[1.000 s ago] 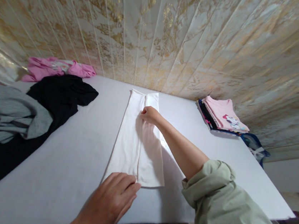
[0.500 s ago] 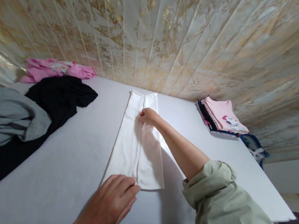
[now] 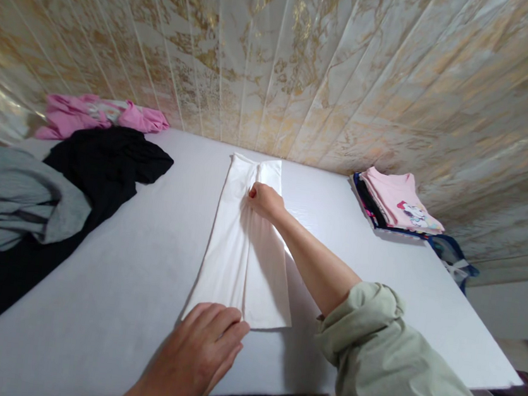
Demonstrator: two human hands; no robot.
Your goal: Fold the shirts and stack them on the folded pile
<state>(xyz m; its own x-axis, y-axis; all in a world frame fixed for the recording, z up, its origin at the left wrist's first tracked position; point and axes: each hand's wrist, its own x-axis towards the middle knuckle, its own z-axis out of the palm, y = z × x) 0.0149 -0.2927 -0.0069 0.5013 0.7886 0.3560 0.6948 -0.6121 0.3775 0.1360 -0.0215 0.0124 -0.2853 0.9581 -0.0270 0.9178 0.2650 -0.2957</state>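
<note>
A white folded garment [image 3: 229, 238] lies lengthwise in front of me, with an edge running down its middle. My right hand [image 3: 266, 202] is closed in a pinch on that edge, toward the garment's far end. Fine creases spread in the cloth from the pinch toward me. At the near end, my left hand [image 3: 201, 356] is closed on the lower edge, fingers together over the cloth and the thumb on the right. What lies under the left fingers is hidden.
On the left are a grey garment [image 3: 16, 195], a black garment [image 3: 106, 158] and a pink garment [image 3: 70, 117], all loosely heaped. A folded stack topped by a pink printed shirt [image 3: 397, 197] stands at the back right. Beside it, something dark blue [image 3: 446, 250] hangs over the white table's [image 3: 422, 318] edge.
The cloth between my hands has drawn tauter, with sharper lengthwise creases. Both hands keep nearly the same places on the garment. The whole view has shifted slightly.
</note>
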